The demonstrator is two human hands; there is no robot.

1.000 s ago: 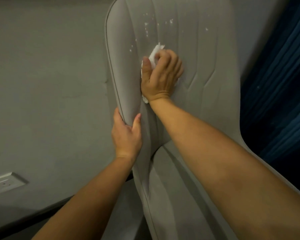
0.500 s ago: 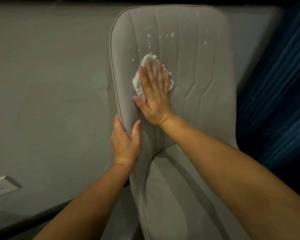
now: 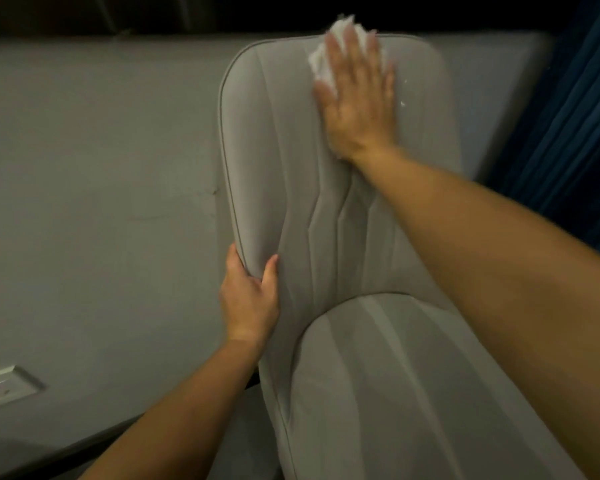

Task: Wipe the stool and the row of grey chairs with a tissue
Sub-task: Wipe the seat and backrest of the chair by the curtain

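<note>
At the far top edge of the grey chair (image 3: 291, 188) backrest sits the tissue (image 3: 321, 62), a white wad touching the upholstery just right of the backrest's middle, part of it poking above the top edge. We have our right hand (image 3: 359, 98) laid flat over it, fingers straight and spread, pressing it to the fabric; the hand is motion-blurred so finger detail is soft. One small white fleck (image 3: 403, 103) shows on the fabric just right of that hand.

The backrest's long axis runs near to far in our view, from the seat cushion (image 3: 413, 393) close to us up to the rounded top edge. The tissue is already at the far end of that axis, so we judge any coming stroke has to run back toward us or sideways along the top; the unwiped run lies near and left of the hand.

Our left hand (image 3: 250, 299) is the nearer one, curled round the backrest's left piped edge low down, thumb on the front face, fingers behind, steadying the chair. It is well apart from the tissue.

Outward: a grey wall (image 3: 101, 168) left of the chair, a white wall socket (image 3: 0, 388) near-left, a blue curtain (image 3: 575, 116) at right. The stool and other chairs are not in view.
</note>
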